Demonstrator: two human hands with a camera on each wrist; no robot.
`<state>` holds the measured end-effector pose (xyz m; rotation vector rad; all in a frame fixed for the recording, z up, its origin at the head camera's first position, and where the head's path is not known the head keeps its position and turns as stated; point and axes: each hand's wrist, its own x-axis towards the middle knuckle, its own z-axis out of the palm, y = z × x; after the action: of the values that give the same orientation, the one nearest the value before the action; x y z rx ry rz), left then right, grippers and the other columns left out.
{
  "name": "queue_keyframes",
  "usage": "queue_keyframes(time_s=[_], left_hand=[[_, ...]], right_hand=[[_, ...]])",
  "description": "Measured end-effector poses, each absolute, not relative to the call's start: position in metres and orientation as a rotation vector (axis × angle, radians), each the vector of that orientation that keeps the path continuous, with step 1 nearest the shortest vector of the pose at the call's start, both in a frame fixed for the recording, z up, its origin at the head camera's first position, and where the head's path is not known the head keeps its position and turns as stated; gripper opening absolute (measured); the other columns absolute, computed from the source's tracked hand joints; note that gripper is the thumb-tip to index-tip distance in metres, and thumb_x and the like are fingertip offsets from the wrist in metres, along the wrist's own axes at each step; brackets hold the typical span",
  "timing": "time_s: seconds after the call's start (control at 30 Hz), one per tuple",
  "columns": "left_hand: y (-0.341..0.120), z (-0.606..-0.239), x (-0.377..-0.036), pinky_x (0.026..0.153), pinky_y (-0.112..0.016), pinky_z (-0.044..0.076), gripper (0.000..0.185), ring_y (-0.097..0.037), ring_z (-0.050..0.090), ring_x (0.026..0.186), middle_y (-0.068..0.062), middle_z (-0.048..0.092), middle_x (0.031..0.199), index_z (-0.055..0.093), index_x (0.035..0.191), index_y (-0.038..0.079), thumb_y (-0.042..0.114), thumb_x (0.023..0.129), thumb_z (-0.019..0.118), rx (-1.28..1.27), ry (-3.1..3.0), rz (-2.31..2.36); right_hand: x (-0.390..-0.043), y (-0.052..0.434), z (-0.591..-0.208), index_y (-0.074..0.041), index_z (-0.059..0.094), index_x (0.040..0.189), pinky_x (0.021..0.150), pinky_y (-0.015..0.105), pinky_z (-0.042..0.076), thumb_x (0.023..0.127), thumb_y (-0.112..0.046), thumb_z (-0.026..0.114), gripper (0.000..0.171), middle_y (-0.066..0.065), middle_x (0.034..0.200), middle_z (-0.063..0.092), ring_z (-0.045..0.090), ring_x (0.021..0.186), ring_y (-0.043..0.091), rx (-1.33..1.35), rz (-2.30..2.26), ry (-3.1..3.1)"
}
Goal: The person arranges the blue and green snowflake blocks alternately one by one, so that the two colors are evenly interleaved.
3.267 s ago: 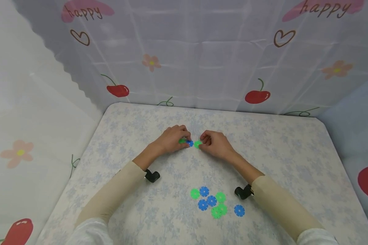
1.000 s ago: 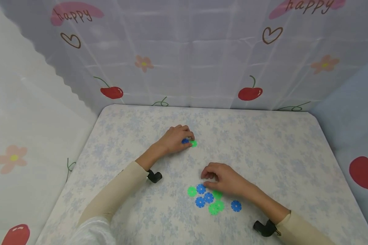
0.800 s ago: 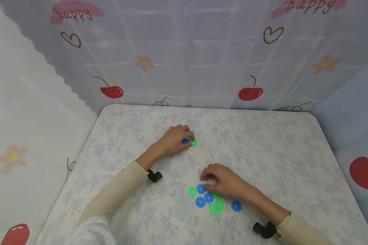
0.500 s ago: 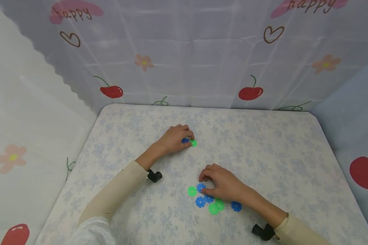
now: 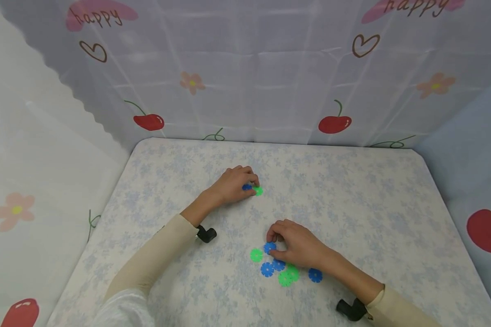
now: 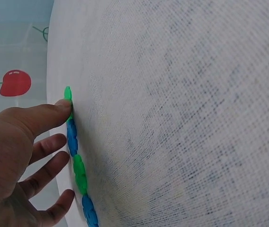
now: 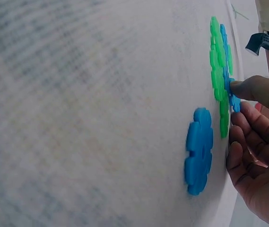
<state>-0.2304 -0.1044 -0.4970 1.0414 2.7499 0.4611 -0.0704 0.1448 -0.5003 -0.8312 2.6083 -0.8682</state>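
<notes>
Near the far middle of the table, my left hand (image 5: pixel 234 185) pinches a green notched plastic disc (image 5: pixel 258 190) by its edge. A blue disc (image 5: pixel 247 187) lies beside it under the palm. In the left wrist view these form a row of alternating green and blue discs, with another green disc (image 6: pixel 80 174) and a blue disc (image 6: pixel 90 211) further along. Closer to the body, my right hand (image 5: pixel 300 245) has thumb and fingertips on opposite edges of a blue notched disc (image 5: pixel 270 248). That hand partly covers a blue disc (image 5: pixel 278 265) below its thumb.
Loose discs lie around the right hand: a green disc (image 5: pixel 256 255) at left, a blue disc (image 5: pixel 267 270), overlapping green discs (image 5: pixel 285 278), and a separate blue disc (image 5: pixel 315 275) at right. A patterned cloth covers the table (image 5: pixel 180 281); a printed curtain (image 5: pixel 270 104) hangs behind.
My right hand came back from the row to the loose discs, then took a blue disc, which shifted slightly away from the pile. The left hand now holds the green disc at the row's end.
</notes>
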Motion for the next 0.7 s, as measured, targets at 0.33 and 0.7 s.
queue_keyframes(time_s=[0.33, 0.7], left_hand=[[-0.106, -0.499, -0.230, 0.096, -0.053, 0.052, 0.015, -0.023, 0.062, 0.111, 0.003, 0.068, 0.124, 0.077, 0.114, 0.029, 0.037, 0.102, 0.076, 1.051, 2.746, 0.485], [-0.105, -0.499, -0.230, 0.095, -0.053, 0.052, 0.013, -0.023, 0.063, 0.111, 0.004, 0.068, 0.124, 0.078, 0.112, 0.029, 0.037, 0.101, 0.077, 1.061, 2.756, 0.501]], right_hand=[[-0.082, 0.155, -0.499, -0.023, 0.074, 0.100, 0.076, 0.024, 0.055, 0.103, -0.022, 0.076, 0.004, -0.014, 0.092, 0.072, 0.066, 0.083, 0.002, -0.725, -1.113, 2.390], [-0.097, 0.166, -0.501, -0.015, 0.077, 0.098, 0.074, 0.024, 0.057, 0.101, -0.023, 0.077, 0.009, -0.006, 0.090, 0.075, 0.069, 0.082, 0.008, -0.630, -1.288, 2.360]])
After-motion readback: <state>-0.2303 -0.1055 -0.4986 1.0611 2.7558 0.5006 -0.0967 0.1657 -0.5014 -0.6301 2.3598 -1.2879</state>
